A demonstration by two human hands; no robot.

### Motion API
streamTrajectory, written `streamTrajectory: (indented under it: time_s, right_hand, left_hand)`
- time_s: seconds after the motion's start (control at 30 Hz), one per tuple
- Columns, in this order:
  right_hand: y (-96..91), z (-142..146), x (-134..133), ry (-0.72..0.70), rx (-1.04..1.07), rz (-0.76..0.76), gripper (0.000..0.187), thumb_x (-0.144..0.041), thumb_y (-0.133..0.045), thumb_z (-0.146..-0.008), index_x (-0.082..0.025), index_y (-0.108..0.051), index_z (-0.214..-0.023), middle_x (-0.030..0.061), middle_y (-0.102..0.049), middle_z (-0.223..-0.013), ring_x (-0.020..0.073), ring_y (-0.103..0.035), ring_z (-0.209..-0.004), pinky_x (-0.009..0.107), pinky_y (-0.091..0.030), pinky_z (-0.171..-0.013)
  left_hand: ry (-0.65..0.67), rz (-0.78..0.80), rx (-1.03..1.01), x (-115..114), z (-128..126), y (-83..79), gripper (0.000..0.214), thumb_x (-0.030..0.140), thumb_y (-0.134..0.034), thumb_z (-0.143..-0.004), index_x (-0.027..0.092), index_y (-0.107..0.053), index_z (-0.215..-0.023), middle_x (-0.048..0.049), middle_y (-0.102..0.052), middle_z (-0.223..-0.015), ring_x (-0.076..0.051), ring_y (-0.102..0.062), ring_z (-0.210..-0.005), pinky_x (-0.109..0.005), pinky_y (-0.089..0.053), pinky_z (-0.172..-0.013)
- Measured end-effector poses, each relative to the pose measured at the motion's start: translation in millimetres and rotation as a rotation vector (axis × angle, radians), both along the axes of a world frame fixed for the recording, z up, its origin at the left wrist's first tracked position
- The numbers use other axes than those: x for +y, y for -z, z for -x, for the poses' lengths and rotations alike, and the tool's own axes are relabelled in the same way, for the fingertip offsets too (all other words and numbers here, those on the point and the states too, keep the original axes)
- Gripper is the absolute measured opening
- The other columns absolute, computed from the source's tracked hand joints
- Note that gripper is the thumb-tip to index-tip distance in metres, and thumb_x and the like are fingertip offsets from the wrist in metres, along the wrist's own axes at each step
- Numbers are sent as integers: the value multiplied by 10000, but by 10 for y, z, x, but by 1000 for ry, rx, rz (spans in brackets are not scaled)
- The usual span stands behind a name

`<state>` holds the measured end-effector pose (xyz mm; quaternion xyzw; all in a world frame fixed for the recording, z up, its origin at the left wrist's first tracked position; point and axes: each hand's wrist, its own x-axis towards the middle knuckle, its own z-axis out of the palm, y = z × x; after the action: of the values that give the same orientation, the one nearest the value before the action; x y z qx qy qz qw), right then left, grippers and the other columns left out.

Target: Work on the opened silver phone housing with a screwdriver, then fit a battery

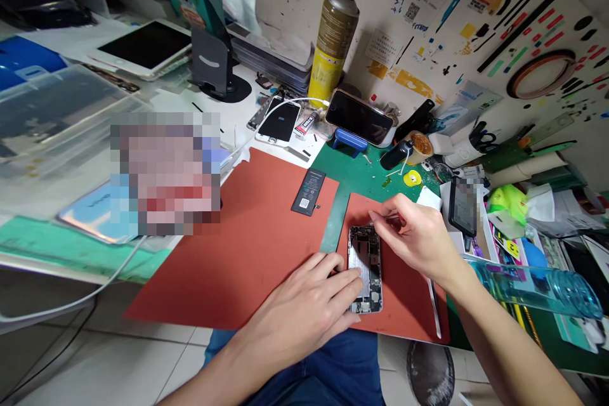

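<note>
An opened phone [374,266], its circuit boards and inner metal bare, lies on the right-hand red mat. My left hand [320,301] holds it from the left, fingers bent over the frame and thumb by the lower edge. At the phone's top end, my right hand [413,235] is closed in a pinch; whatever sits between its fingertips is too small or hidden to name. A black battery [308,192] with a white code square lies apart on the left-hand red mat [266,247]. Beside the phone, a thin metal strip-like tool [435,311] rests under my right forearm.
Behind the mats stand a yellow spray can [328,44] and a phone on a blue stand [349,143]. To the right are a tray of small items [485,228] and a clear blue bottle [542,288] lying down. A light-blue phone [95,212] lies left, near a white cable [109,279].
</note>
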<state>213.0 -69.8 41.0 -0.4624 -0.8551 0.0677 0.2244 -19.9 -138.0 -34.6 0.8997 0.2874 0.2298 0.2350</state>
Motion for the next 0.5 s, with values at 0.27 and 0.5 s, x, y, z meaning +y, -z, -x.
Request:
streamTrajectory:
  time_s: [0.27, 0.5]
  right_hand:
    - [78, 81, -19, 68, -44, -11, 215, -190, -596, -1033, -257, -456, -884, -37, -588, -720, 134, -513, -610, 271, -344, -588]
    - [45, 89, 91, 66, -150, 44, 122, -209, -563, -1060, -244, -492, -968, -32, -667, -802, 142, -570, -683, 285, -293, -619]
  left_hand:
    - [-13, -167, -50, 54, 37, 53, 327, 385, -619, -1100, 186, -637, -1359, -50, -752, -1283, -271, -588, -1095, -412, -479, -942]
    - [23, -403, -91, 225, 43, 222, 425, 525, -530, -1117, 208, -694, -1348, -38, -794, -1099, -234, -653, -1010, -311, -552, -818]
